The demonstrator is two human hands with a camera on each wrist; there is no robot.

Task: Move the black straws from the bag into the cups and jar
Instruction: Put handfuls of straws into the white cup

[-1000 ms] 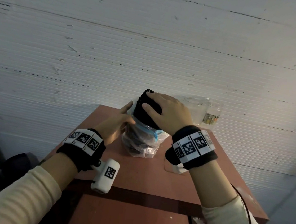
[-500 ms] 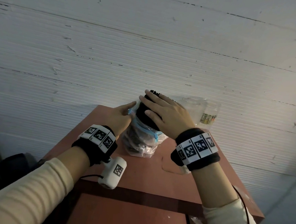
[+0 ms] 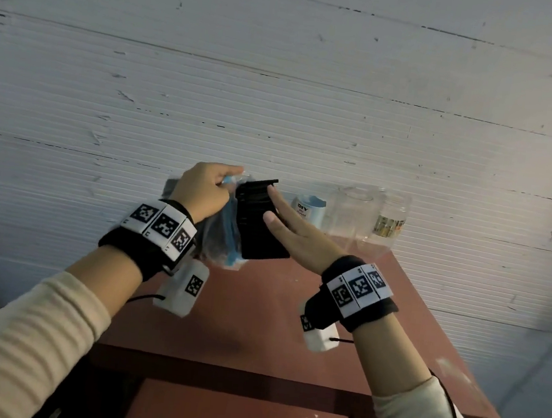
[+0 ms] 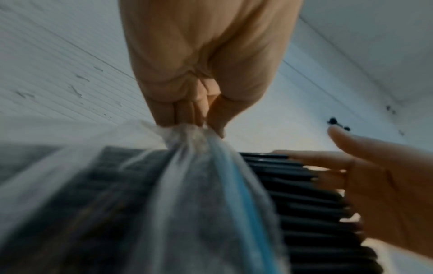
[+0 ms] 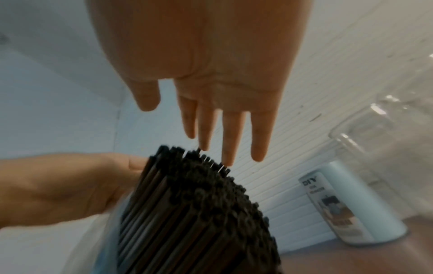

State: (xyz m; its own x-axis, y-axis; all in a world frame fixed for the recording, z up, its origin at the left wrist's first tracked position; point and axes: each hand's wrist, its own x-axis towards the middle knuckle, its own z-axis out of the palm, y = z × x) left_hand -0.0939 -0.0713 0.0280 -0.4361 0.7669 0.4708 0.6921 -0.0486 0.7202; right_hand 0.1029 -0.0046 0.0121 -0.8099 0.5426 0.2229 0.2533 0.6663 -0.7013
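My left hand (image 3: 209,185) pinches the top edge of the clear bag (image 3: 221,237) by its blue zip strip and holds it up above the table. A thick bundle of black straws (image 3: 256,220) sticks out of the bag's mouth, tilted to the right. With fingers straight, my right hand (image 3: 273,205) lies against the bundle's right side. In the left wrist view the fingers (image 4: 187,118) bunch the bag (image 4: 187,185) beside the straws (image 4: 304,194). The right wrist view shows straight fingers (image 5: 234,133) over the straw ends (image 5: 199,204).
At the back of the red-brown table (image 3: 256,325), against the white wall, stand a pale blue labelled cup (image 3: 308,207), a clear jar (image 3: 355,213) and a clear cup with a label (image 3: 390,219). A dark band crosses the table's near part.
My left hand has gripped the bag's top and lifted it off the table. The right hand has slid off the top of the straws to their right side, fingers straightened.
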